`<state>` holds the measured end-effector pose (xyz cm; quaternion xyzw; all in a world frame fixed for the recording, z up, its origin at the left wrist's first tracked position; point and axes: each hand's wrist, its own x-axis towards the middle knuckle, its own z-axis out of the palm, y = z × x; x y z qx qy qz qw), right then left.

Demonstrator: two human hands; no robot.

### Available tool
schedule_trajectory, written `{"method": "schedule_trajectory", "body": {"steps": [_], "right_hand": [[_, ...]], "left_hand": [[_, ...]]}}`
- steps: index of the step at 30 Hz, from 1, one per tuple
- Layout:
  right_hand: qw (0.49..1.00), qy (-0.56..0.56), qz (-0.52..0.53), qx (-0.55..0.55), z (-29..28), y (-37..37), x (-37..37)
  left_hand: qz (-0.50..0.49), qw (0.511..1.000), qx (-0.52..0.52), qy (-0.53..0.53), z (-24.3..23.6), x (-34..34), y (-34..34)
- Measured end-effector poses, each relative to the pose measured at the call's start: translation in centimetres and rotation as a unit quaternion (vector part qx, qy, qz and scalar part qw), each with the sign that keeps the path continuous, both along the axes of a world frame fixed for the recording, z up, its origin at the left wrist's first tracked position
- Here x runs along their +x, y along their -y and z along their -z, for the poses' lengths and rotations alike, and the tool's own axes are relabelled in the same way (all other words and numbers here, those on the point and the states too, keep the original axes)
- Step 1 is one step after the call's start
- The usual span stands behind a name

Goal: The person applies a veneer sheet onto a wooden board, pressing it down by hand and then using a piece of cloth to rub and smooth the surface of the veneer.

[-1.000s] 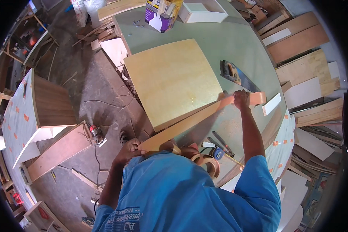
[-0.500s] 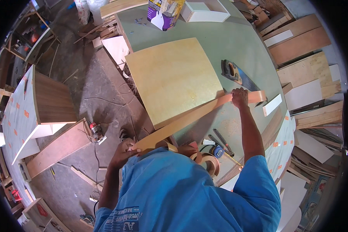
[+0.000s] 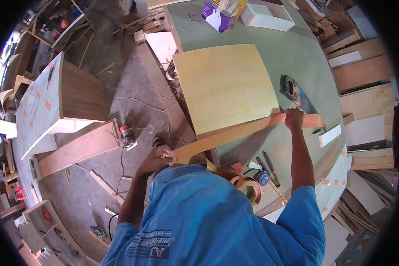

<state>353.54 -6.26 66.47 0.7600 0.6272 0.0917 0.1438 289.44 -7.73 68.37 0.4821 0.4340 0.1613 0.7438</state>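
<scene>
A long, thin orange-brown strip of edge banding [image 3: 235, 131] stretches between my two hands, on edge along the near side of a pale yellow wooden panel [image 3: 226, 84]. My left hand [image 3: 157, 160] pinches it beyond the panel's near left corner, close to my body. Near the strip's far end, my right hand [image 3: 294, 119] is closed around it beside the panel's right corner, and the end sticks out past the fist. Loops of the banding run down to a roll [image 3: 252, 189] against my blue shirt, which partly hides it.
A handsaw [image 3: 297, 94] lies right of the panel on the green worktable [image 3: 314, 57]. Near my right arm are a blue tape measure [image 3: 263, 178] and a dark-handled tool [image 3: 270, 166]. A white box frame [image 3: 268, 17] stands at the back. A red power tool [image 3: 126, 134] sits on the left.
The whole view has shifted, so the scene sits farther right. Both hands keep their hold on the strip, which now bows slightly along the panel's near edge.
</scene>
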Motion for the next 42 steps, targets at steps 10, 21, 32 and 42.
{"method": "schedule_trajectory", "body": {"steps": [10, 21, 32, 42], "right_hand": [[0.999, 0.019, 0.015, -0.024, -0.5, -0.5, -0.6], [0.999, 0.031, -0.005, -0.032, -0.2, -0.5, -0.1], [0.997, 0.069, -0.024, -0.031, 0.5, -0.4, 0.6], [0.999, -0.01, -0.029, -0.015, -0.7, -0.3, -0.1]], "left_hand": [[0.044, 0.999, 0.029, 0.007, 2.1, -0.7, -0.3], [0.186, 0.974, 0.128, -0.031, 4.3, -2.3, -0.2], [0.257, 0.956, 0.12, -0.073, 5.5, -3.6, -0.1], [0.212, 0.97, 0.091, -0.071, 4.7, -3.3, 0.2]]}}
